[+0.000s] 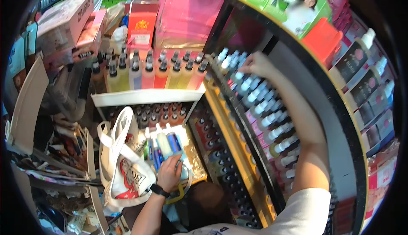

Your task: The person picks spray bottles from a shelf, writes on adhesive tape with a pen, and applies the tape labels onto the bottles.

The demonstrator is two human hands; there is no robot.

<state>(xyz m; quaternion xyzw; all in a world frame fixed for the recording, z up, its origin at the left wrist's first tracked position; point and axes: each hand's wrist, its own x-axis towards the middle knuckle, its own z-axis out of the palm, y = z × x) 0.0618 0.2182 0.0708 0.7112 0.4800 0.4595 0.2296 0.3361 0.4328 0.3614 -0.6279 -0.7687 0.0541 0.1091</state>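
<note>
My right hand (257,66) reaches over a shelf of small bottles with pale caps (260,107). Its fingers are bent down and closed around the top of one bottle in the back rows; the fingertips partly cover it. Low in the middle, my left hand (170,173), with a dark wristband, rests at a light blue item whose kind I cannot make out. Its fingers lie loosely over that item. Just beyond are a pale bottle (163,142) and a blue bottle (173,143), both with white tops. A white tote bag (127,167) with red print stands beside my left hand.
Spray bottles of coloured liquid (148,75) line a white shelf (148,96) ahead. A black shelf edge (255,150) runs beneath my right arm. Large pump bottles (352,60) stand at right. Boxes (63,22) and a pink wrapped stack (189,14) fill the back.
</note>
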